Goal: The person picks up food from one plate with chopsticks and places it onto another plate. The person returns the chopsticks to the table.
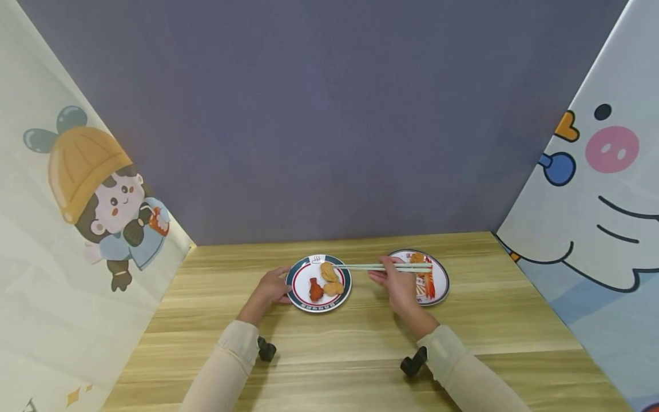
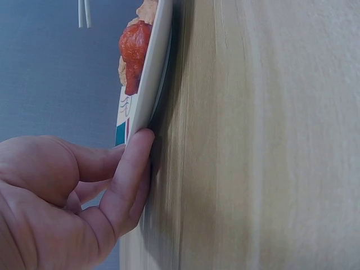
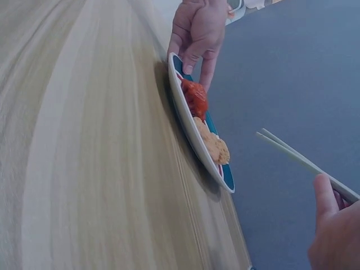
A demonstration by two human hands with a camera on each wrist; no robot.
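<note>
Head view: the left hand (image 1: 276,285), its grip narrowed to the rim's thickness, pinches the left edge of a round white plate with a dark teal border (image 1: 302,281) on the pale wood-grained counter (image 1: 329,355). The plate carries 1 red-brown drumstick (image 1: 316,290) and 2 golden nuggets (image 1: 328,272). The right hand (image 1: 399,286) grips 2 pale green chopsticks (image 1: 360,266), closed around them, tips above the food. An oval white plate (image 1: 443,286) lies farther right.

A staged booth, by the looks of it: wood-grain tabletop (image 1: 329,355) here, plain grey partition (image 1: 329,120) across the far side, cartoon-printed panels (image 1: 612,223) walling left and right!
</note>
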